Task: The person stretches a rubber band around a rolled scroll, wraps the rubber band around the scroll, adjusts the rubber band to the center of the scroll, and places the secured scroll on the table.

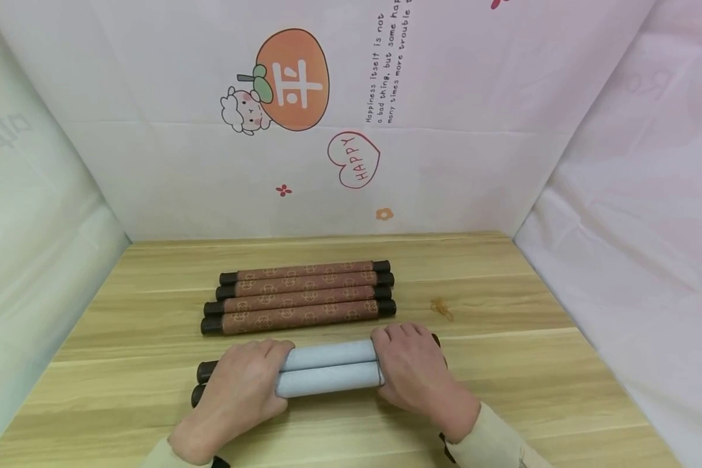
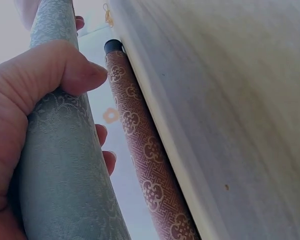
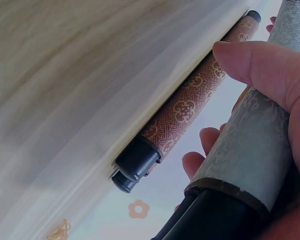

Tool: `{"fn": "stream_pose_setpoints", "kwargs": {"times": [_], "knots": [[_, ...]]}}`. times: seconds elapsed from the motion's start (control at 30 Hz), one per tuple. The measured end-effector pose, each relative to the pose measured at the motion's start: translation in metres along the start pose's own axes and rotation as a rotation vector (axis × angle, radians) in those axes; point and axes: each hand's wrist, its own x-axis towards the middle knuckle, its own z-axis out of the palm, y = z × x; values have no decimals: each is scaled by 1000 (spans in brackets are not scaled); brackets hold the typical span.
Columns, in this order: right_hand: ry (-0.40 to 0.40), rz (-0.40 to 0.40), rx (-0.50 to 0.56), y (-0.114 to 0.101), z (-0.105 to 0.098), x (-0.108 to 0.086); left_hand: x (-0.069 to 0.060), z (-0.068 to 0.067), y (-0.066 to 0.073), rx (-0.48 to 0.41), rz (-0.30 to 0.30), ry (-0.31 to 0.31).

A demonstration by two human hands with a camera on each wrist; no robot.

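Two pale blue rolled scrolls (image 1: 329, 379) with black end knobs lie side by side in both hands, near the front of the table. My left hand (image 1: 242, 380) grips the pair toward the left end, the thumb wrapped round the near scroll (image 2: 65, 150) in the left wrist view. Toward the other end my right hand (image 1: 412, 367) grips the same pair; its thumb and fingertips curl round the patterned roll (image 3: 250, 145) in the right wrist view. The hands cover parts of both scrolls. Beyond them, several reddish-brown patterned scrolls (image 1: 304, 312) lie in a row.
A small tangle of yellowish rubber bands (image 1: 441, 309) lies on the wooden table (image 1: 503, 364), right of the brown scrolls. White printed cloth (image 1: 181, 162) hangs behind the table and along both sides.
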Motion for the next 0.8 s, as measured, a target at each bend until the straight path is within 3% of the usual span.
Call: {"fn": "stream_pose_setpoints", "kwargs": {"times": [0.8], "knots": [[45,-46,-25,-24,0,2,1,-2,12,-39,18,-10]]}}
